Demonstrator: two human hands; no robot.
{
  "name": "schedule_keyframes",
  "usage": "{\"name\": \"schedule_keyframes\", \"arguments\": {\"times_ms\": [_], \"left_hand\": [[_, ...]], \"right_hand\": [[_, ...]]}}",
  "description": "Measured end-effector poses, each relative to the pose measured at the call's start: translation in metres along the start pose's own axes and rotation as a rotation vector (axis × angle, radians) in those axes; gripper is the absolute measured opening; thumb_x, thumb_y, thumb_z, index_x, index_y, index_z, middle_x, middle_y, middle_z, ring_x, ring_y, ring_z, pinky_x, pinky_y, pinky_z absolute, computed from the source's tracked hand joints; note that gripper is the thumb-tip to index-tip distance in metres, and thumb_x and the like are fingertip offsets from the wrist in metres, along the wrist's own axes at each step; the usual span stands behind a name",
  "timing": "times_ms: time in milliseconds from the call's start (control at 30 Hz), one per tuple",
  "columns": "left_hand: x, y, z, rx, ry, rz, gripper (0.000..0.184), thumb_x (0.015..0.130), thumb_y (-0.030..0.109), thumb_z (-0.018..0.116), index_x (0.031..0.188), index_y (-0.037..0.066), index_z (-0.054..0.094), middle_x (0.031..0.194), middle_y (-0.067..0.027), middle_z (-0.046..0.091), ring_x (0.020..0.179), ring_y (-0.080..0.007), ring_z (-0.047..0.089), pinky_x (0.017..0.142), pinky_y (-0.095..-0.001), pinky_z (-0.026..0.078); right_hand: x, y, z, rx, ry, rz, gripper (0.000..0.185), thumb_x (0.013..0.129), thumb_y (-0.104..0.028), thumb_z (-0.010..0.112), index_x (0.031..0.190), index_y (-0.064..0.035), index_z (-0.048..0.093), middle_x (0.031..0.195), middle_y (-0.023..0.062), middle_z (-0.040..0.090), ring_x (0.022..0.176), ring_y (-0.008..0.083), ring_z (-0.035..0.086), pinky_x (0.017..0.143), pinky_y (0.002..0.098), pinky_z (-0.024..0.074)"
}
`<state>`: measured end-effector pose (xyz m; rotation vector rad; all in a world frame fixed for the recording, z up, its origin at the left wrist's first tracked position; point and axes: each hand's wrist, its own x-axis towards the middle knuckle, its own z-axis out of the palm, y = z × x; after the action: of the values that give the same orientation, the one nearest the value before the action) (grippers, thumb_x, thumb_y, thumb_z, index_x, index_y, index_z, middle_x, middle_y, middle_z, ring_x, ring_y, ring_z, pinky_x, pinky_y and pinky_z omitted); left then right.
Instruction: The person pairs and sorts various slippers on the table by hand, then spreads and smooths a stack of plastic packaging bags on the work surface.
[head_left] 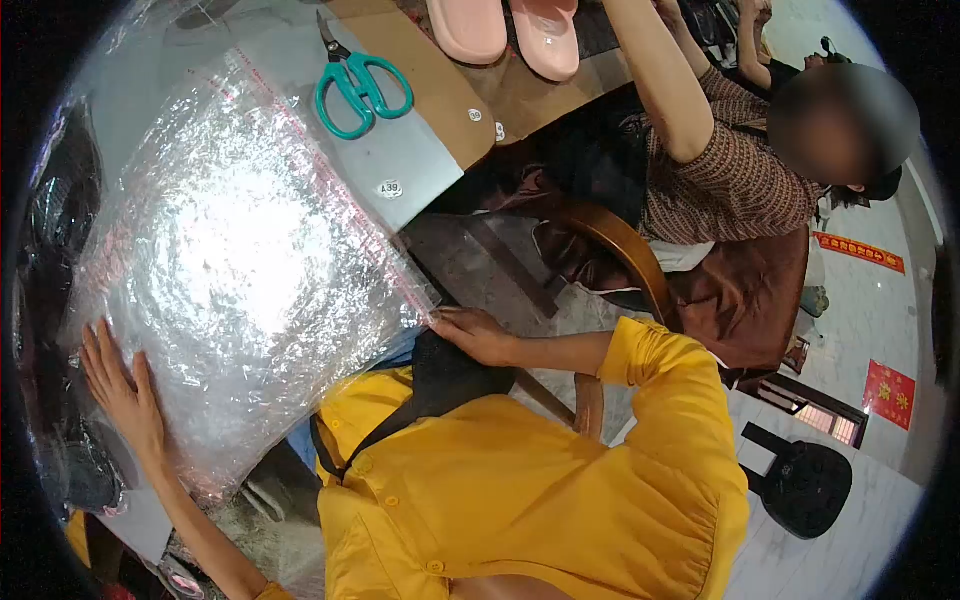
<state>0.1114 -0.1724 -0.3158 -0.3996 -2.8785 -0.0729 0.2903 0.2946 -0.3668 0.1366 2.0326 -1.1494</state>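
A stack of shiny clear plastic bags point(240, 240), with a pinkish sealing strip along one edge, fills the left half of the view. My left hand point(125, 400) lies spread on its left side, fingers stretched out. At the near right corner of the bags, my right hand point(475, 335) has its fingers closed on the edge; the fingertips are partly hidden. Beyond the strip, teal-handled scissors point(365, 90) lie with their blades pointing away, on a pale grey surface point(420, 165).
Pink slippers point(545, 40) rest on brown cardboard point(410, 60) at the top. Dark items in clear plastic point(65, 240) line the left edge. A co-worker in a patterned top point(740, 170) sits at the upper right, beside a curved wooden chair point(620, 235). A black stool point(805, 490) stands lower right.
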Motion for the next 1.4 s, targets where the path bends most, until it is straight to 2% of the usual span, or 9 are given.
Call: {"name": "schedule_keyframes", "arguments": {"times_ms": [300, 400, 900, 1100, 1200, 1300, 1367, 1400], "left_hand": [[-0.001, -0.001, 0.001, 0.025, 0.003, 0.003, 0.055, 0.098, 0.044, 0.043, 0.148, 0.024, 0.034, 0.156, -0.0057, 0.027, 0.144, -0.0332, 0.019, 0.115, -0.051, 0.014], [-0.001, 0.001, -0.001, 0.018, 0.01, 0.009, 0.055, 0.098, 0.044, 0.043, 0.148, 0.024, 0.034, 0.155, -0.0061, 0.027, 0.143, -0.0336, 0.019, 0.115, -0.0507, 0.014], [0.0, 0.005, -0.005, 0.016, -0.016, -0.033, 0.056, 0.097, 0.044, 0.044, 0.149, 0.025, 0.033, 0.156, -0.0054, 0.026, 0.144, -0.0319, 0.018, 0.115, -0.0511, 0.012], [0.0, 0.012, -0.01, -0.005, -0.035, -0.091, 0.057, 0.097, 0.044, 0.045, 0.149, 0.024, 0.032, 0.156, -0.0057, 0.025, 0.145, -0.0299, 0.017, 0.115, -0.0523, 0.012], [-0.001, 0.007, -0.006, 0.0, -0.029, -0.083, 0.058, 0.096, 0.044, 0.046, 0.149, 0.024, 0.033, 0.156, -0.0062, 0.025, 0.145, -0.0297, 0.016, 0.114, -0.0536, 0.011], [0.0, 0.009, -0.008, -0.025, -0.045, -0.109, 0.06, 0.095, 0.045, 0.047, 0.149, 0.024, 0.033, 0.156, -0.0066, 0.025, 0.145, -0.031, 0.015, 0.115, -0.0535, 0.01], [0.0, 0.008, -0.011, -0.053, -0.075, -0.112, 0.061, 0.094, 0.046, 0.048, 0.149, 0.024, 0.033, 0.157, -0.0072, 0.024, 0.145, -0.0332, 0.015, 0.114, -0.0551, 0.01], [0.0, 0.007, -0.011, -0.051, -0.074, -0.109, 0.061, 0.094, 0.046, 0.048, 0.149, 0.023, 0.033, 0.157, -0.0075, 0.023, 0.145, -0.0335, 0.015, 0.114, -0.0553, 0.011]], "right_hand": [[0.001, -0.002, -0.002, 0.014, 0.003, -0.018, 0.05, 0.102, -0.043, 0.028, 0.127, -0.009, 0.056, 0.137, 0.0119, 0.051, 0.127, 0.0307, 0.046, 0.106, 0.0391, 0.0349], [-0.002, -0.01, -0.005, 0.02, 0.011, 0.038, 0.049, 0.102, -0.042, 0.03, 0.126, -0.0086, 0.057, 0.136, 0.0127, 0.051, 0.127, 0.0315, 0.047, 0.106, 0.039, 0.0352], [-0.001, -0.007, -0.002, 0.09, 0.033, -0.05, 0.048, 0.102, -0.039, 0.032, 0.127, -0.0052, 0.056, 0.131, 0.0166, 0.054, 0.124, 0.0329, 0.049, 0.106, 0.038, 0.0356], [-0.003, -0.02, -0.014, 0.073, -0.045, 0.061, 0.051, 0.101, -0.043, 0.033, 0.129, -0.0052, 0.055, 0.135, 0.0161, 0.052, 0.126, 0.0312, 0.047, 0.107, 0.0375, 0.0337], [-0.001, -0.018, -0.022, 0.038, -0.038, 0.008, 0.047, 0.1, -0.041, 0.039, 0.124, -0.0044, 0.059, 0.13, 0.015, 0.057, 0.121, 0.0295, 0.052, 0.103, 0.0357, 0.0388], [-0.005, -0.022, -0.045, 0.02, 0.064, -0.049, 0.037, 0.099, -0.032, 0.047, 0.114, -0.0031, 0.064, 0.118, 0.0129, 0.064, 0.108, 0.0261, 0.061, 0.094, 0.0327, 0.0452], [0.0, -0.016, -0.058, 0.063, 0.329, -0.165, 0.027, 0.098, -0.024, 0.052, 0.103, -0.0014, 0.067, 0.103, 0.0115, 0.068, 0.094, 0.0217, 0.064, 0.085, 0.0293, 0.049], [-0.003, -0.021, -0.065, 0.163, 0.385, -0.198, 0.025, 0.097, -0.021, 0.053, 0.103, -0.0014, 0.066, 0.101, 0.0111, 0.067, 0.093, 0.0209, 0.064, 0.084, 0.0289, 0.0491]]}}
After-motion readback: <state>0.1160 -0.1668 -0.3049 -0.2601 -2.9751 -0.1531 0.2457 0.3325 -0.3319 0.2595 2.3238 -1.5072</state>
